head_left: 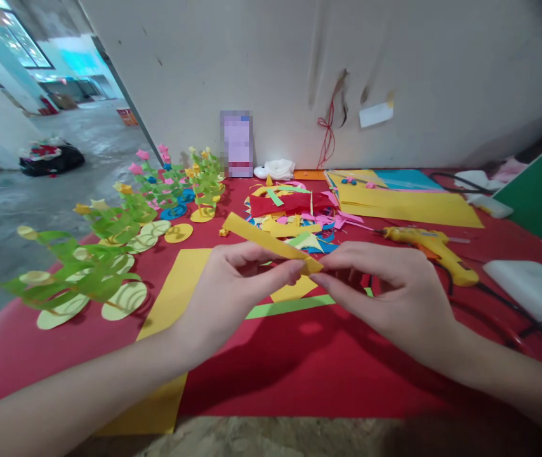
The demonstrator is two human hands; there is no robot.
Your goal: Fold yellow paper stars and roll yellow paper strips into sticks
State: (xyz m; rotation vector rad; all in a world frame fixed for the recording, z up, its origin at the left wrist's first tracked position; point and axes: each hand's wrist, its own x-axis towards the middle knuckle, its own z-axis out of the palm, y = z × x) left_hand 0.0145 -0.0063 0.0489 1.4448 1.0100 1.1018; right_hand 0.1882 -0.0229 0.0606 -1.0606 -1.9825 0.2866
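A long yellow paper strip (256,236) slants from upper left down to the right above the red table cover (309,368). My left hand (233,289) pinches the strip near its lower end with thumb and fingers closed. My right hand (389,295) pinches the same end from the right, fingertips meeting the left ones. Below the hands lie a yellow sheet (176,298) and a green paper strip (290,306).
Green paper plants with yellow discs (85,273) line the left edge. A heap of coloured scraps (294,216) lies behind the hands, a stack of yellow sheets (404,203) at the back right. A yellow glue gun (433,251) with black cable rests at right, beside a white object (532,292).
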